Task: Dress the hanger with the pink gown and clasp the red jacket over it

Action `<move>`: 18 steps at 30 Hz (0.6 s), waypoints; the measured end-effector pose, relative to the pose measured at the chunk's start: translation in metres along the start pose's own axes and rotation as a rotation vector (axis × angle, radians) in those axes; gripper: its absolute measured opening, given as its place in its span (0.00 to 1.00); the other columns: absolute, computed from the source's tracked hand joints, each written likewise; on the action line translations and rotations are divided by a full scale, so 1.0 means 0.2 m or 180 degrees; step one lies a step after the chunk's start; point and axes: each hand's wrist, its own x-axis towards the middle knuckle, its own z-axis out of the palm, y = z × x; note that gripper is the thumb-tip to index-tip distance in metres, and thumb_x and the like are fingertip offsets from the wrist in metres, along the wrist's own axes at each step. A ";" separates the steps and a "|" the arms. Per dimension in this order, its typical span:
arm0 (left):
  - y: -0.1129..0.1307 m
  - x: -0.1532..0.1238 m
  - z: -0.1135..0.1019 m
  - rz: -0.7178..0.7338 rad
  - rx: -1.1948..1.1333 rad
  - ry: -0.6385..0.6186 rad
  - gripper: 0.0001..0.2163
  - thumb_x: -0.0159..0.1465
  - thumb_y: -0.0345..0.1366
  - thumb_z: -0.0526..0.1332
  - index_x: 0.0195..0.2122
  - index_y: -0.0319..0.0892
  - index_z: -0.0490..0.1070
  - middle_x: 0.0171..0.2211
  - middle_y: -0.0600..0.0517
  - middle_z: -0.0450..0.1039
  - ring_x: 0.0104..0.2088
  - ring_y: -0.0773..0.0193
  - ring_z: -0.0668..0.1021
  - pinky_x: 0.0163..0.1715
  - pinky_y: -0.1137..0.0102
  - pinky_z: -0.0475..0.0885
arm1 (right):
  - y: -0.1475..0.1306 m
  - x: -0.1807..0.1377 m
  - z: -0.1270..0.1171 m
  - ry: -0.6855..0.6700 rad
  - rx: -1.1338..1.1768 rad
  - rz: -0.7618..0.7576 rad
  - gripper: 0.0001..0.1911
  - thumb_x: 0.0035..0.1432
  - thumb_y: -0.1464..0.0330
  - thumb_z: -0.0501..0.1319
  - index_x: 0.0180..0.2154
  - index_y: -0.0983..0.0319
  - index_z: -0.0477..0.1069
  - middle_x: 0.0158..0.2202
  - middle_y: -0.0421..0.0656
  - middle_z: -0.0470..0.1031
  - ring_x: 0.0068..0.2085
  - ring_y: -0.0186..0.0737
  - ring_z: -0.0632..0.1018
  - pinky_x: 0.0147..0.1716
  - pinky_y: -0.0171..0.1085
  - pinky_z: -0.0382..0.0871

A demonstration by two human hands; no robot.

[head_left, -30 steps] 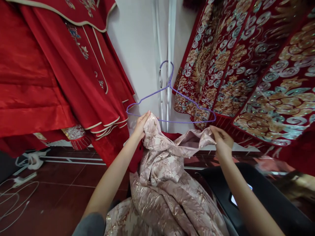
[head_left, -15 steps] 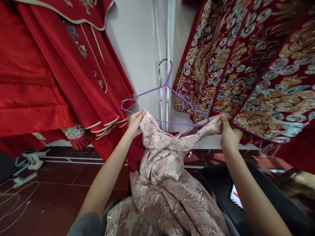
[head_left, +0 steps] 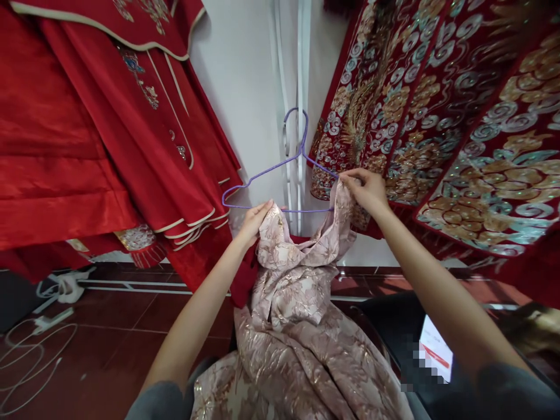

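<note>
A pink brocade garment [head_left: 297, 303] with a shiny floral pattern hangs down from both my hands toward my lap. My left hand [head_left: 254, 220] pinches its upper left edge against the bottom bar of a purple wire hanger [head_left: 280, 166]. My right hand [head_left: 365, 189] is closed on the garment's upper right corner and holds it up at the hanger's right shoulder. The hanger's hook rests on white vertical rails [head_left: 301, 87] on the wall. A red lining shows behind the pink cloth.
Red satin robes [head_left: 100, 128] hang at the left. A dark red garment with gold and silver embroidery [head_left: 459, 116] hangs at the right, close to my right hand. White cables [head_left: 39, 338] lie on the dark red tile floor. A black chair stands at the lower right.
My right hand has carried the garment's right corner up and to the left, from the hanger's far right end onto its right shoulder. The left hand has barely moved.
</note>
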 end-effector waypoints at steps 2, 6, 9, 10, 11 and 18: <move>0.01 0.00 0.00 -0.0037 0.0022 -0.0064 0.23 0.52 0.56 0.67 0.33 0.37 0.77 0.35 0.45 0.80 0.28 0.66 0.77 0.31 0.72 0.70 | 0.03 0.02 0.01 -0.0152 0.0181 -0.0030 0.13 0.56 0.58 0.62 0.35 0.60 0.77 0.38 0.44 0.81 0.41 0.46 0.79 0.44 0.42 0.71; 0.05 -0.02 -0.08 0.0147 0.0495 -0.0026 0.23 0.54 0.54 0.66 0.38 0.38 0.79 0.37 0.45 0.80 0.36 0.61 0.79 0.37 0.70 0.71 | 0.01 0.00 -0.02 -0.0835 -0.0217 -0.0204 0.20 0.63 0.53 0.53 0.36 0.59 0.75 0.35 0.44 0.79 0.37 0.44 0.77 0.40 0.40 0.69; 0.13 -0.08 -0.27 0.0497 0.1396 0.0206 0.21 0.53 0.52 0.68 0.39 0.39 0.81 0.39 0.47 0.81 0.38 0.59 0.79 0.41 0.69 0.71 | -0.02 -0.02 -0.06 -0.0943 -0.0654 -0.0324 0.21 0.66 0.53 0.48 0.38 0.59 0.73 0.33 0.43 0.77 0.35 0.43 0.75 0.36 0.39 0.66; 0.16 -0.10 -0.35 0.0538 0.1621 0.0341 0.21 0.53 0.53 0.68 0.37 0.39 0.81 0.37 0.47 0.81 0.37 0.59 0.79 0.40 0.68 0.71 | -0.03 -0.02 -0.08 -0.0869 -0.0706 -0.0345 0.20 0.66 0.54 0.48 0.39 0.59 0.72 0.32 0.43 0.76 0.34 0.43 0.75 0.35 0.38 0.65; 0.18 -0.12 -0.43 0.0585 0.1762 0.0459 0.21 0.51 0.52 0.69 0.37 0.40 0.81 0.37 0.47 0.81 0.37 0.58 0.79 0.41 0.68 0.71 | -0.03 -0.02 -0.09 -0.0790 -0.0719 -0.0365 0.18 0.66 0.54 0.49 0.39 0.58 0.71 0.32 0.43 0.76 0.34 0.42 0.74 0.35 0.38 0.65; 0.21 -0.17 -0.68 0.0516 0.2119 0.0870 0.28 0.48 0.59 0.67 0.38 0.37 0.81 0.32 0.48 0.80 0.32 0.59 0.78 0.34 0.69 0.74 | -0.04 0.00 -0.12 -0.0537 -0.0693 -0.0487 0.16 0.65 0.55 0.51 0.39 0.58 0.70 0.34 0.43 0.76 0.34 0.43 0.74 0.35 0.38 0.65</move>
